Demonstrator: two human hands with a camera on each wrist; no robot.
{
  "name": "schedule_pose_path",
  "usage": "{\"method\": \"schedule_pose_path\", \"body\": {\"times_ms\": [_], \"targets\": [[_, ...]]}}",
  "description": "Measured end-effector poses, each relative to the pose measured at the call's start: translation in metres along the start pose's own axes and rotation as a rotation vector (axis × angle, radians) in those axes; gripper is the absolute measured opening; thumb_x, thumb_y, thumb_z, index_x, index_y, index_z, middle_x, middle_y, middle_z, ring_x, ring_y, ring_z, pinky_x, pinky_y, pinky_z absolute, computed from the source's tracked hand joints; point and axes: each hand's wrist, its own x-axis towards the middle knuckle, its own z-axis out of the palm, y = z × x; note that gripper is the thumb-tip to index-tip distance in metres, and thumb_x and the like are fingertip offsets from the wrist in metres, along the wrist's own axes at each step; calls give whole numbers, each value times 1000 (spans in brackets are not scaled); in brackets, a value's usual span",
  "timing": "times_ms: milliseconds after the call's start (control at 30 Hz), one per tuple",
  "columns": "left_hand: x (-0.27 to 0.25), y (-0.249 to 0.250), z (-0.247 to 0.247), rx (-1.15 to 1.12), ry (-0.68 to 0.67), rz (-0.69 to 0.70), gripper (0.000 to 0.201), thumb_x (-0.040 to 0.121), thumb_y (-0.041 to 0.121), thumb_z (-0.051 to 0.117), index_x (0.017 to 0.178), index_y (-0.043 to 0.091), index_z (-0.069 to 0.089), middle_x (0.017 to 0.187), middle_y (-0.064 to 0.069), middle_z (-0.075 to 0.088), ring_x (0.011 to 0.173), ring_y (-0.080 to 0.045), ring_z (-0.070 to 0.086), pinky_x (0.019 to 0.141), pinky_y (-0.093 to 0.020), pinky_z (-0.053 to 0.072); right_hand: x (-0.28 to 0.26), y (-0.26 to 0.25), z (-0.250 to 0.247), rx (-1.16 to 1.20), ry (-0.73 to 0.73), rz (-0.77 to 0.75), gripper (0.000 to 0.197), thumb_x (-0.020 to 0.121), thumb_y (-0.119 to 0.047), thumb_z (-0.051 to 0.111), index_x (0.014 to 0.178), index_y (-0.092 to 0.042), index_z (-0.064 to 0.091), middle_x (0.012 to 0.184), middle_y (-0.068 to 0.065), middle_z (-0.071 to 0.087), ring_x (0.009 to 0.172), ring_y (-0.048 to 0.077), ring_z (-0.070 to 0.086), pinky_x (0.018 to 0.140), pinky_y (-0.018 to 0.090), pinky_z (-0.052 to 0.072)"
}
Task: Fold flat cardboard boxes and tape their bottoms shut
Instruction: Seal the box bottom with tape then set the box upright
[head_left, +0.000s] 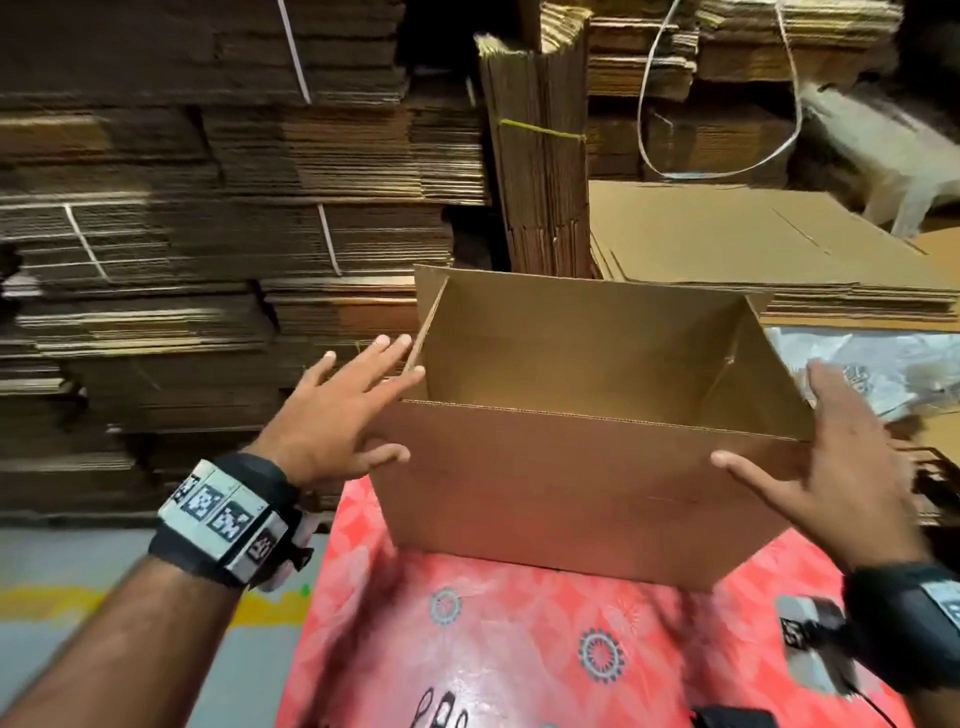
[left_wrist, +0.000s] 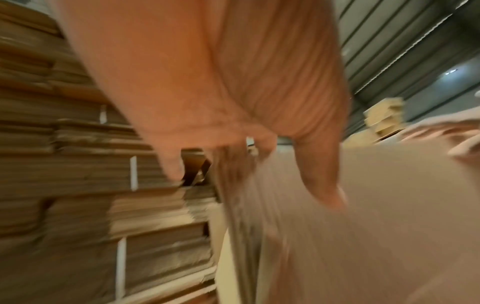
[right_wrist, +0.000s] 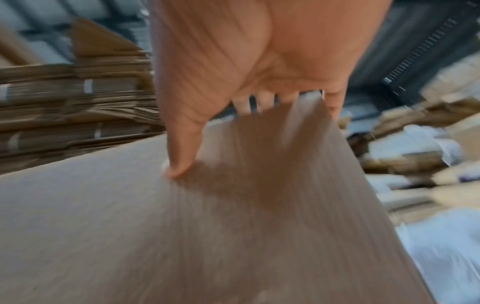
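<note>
Head view: erected cardboard box on the worktop, left hand and right hand spread flat against its ends; it looks light, stiff, crushable.

Grey floor, seemingly corrugated metal wall.

Both forearms reach forward, each wrist strapped with a black band. Left hand and right hand face inward, fingers straight and spread.

A packaging warehouse: strapped stacks of flat cardboard line the wall beside a grey concrete floor.
</note>
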Motion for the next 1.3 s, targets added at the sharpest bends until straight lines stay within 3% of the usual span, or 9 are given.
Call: {"method": "schedule_pose_path", "body": {"times_ms": [133,267,367,500,600,700,833,1167,1300], "targets": [[0,3,40,-270,460,-27,87,90,62,54,162,27,18,171,3,-4,156,-21,12,113,-59,35,-11,3,19,217,242,45,134,62,-79,66,159,-2,14,164,22,19,156,30,14,127,43,14],[2,27,72,-663,734,-269,103,88,41,76,162,15,10,170,-7,7,155,-18,17,122,-42,29,-24,-1,29,370,411,141,136,62,-70,72,158,5,13,165,24,7,156,21,-2,124,19,1],[-1,39,109,-959,575,-526,101,80,59,75,156,20,20,150,-5,50,137,-16,50,112,-35,43,-34,14,45,464,402,265,138,59,-70,76,160,-2,11,166,23,11,156,28,7,127,30,7],[-3,43,138,-1062,383,-704,89,58,92,63,118,30,44,119,5,69,112,-20,67,101,-44,51,-48,25,59,635,-41,569,122,62,-65,87,149,-6,25,146,18,47,138,33,45,112,39,34],[4,46,119,-1082,435,-679,71,71,74,72,118,29,45,121,4,68,111,-16,66,102,-45,51,-44,31,59,577,-88,621,101,60,-57,82,133,-6,35,122,10,56,120,34,58,97,42,43],[15,44,89,-1001,547,-689,58,85,54,74,127,33,41,125,-1,65,112,-20,64,100,-39,49,-20,29,39,601,-5,567,99,69,-37,90,144,-13,29,133,17,57,112,26,57,102,42,43],[22,41,74,-936,521,-700,88,86,32,78,151,36,20,139,-7,57,122,-28,58,107,-49,47,-4,29,27,524,-35,435,103,75,-16,90,153,-16,22,149,20,45,128,37,51,114,46,37],[26,40,77,-640,27,-614,95,83,59,72,159,28,25,149,-14,42,137,-32,42,112,-46,37,9,33,30,139,-484,290,96,81,-59,76,159,-25,31,157,17,29,143,33,34,115,42,31],[23,48,78,-517,-63,-507,89,81,65,69,153,21,41,161,-13,29,147,-33,27,118,-47,29,6,23,28,-100,-830,199,146,36,-108,47,160,-36,20,149,17,30,137,40,40,112,48,39]]}}
